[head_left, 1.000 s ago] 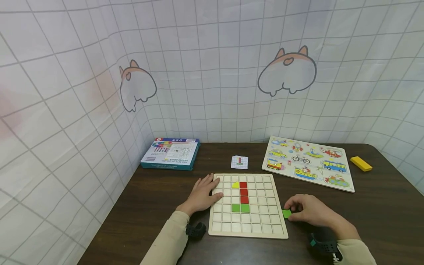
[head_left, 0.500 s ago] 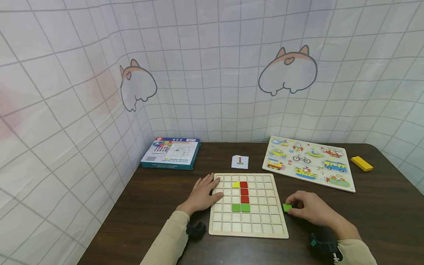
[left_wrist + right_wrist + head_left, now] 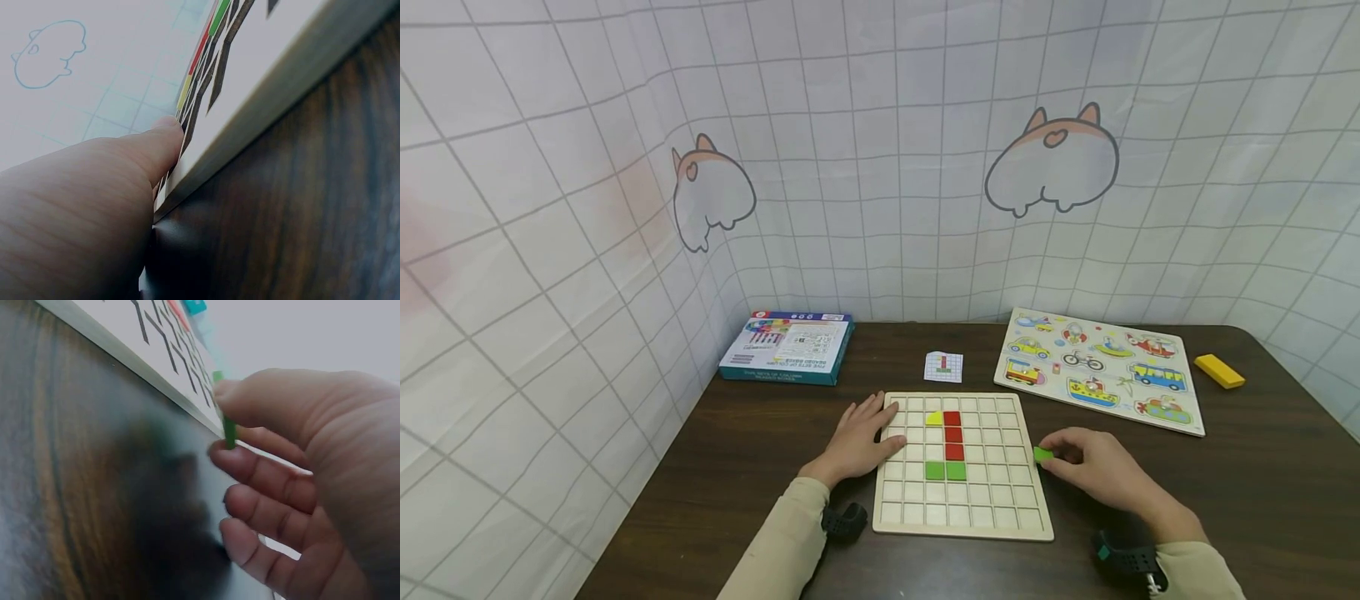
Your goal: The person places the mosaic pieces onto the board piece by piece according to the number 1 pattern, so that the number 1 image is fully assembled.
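Observation:
A wooden grid board [image 3: 1000,521] lies in the middle of the table in the head view. Set in its cells are a yellow quarter-round tile [image 3: 934,418], a column of red tiles [image 3: 952,435] and two green tiles [image 3: 945,471] below. My left hand [image 3: 853,442] rests flat along the board's left edge, thumb and fingers over the rim. Just off the right edge, my right hand [image 3: 1097,467] pinches a green square tile [image 3: 1042,454] between thumb and fingers. The right wrist view shows that tile edge-on [image 3: 229,428], its other fingers loosely curled.
Behind the board lies a small paper card [image 3: 943,367] with a colored grid pattern. A blue box [image 3: 786,348] stands back left. At back right are a vehicle picture board [image 3: 1097,367] and a yellow block [image 3: 1219,371]. A grid-patterned curtain [image 3: 880,208] hangs behind the table.
My right hand has moved the green tile away from me and slightly left, up beside the board's right edge. The left hand has stayed in place.

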### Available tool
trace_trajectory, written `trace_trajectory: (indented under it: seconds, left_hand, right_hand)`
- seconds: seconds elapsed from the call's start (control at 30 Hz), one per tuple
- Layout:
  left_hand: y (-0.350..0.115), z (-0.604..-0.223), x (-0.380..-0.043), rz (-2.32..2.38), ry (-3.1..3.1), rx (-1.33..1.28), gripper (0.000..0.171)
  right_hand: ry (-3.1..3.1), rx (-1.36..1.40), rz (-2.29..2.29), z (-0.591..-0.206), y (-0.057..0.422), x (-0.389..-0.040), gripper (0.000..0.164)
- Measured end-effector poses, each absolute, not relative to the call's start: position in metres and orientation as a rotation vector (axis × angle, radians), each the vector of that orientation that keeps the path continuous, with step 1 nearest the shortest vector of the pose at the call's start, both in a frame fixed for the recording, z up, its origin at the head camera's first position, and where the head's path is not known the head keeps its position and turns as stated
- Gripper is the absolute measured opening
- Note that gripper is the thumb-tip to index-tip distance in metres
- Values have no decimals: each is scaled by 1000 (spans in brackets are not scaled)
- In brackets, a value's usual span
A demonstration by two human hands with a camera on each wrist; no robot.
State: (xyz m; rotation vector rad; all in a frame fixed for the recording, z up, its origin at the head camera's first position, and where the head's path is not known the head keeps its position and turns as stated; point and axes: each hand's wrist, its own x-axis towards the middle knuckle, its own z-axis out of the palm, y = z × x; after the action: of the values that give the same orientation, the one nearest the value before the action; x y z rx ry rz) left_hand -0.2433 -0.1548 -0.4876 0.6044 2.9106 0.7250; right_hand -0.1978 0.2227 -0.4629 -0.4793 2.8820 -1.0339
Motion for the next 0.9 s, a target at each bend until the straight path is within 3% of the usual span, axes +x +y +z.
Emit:
trace_trajectory:
  seconds: [0.9]
  left_hand:
    - [-155,-489,-245,725,2918,613,67]
  right_hand:
    - [2879,-660,-1185,-473,184,-193,23]
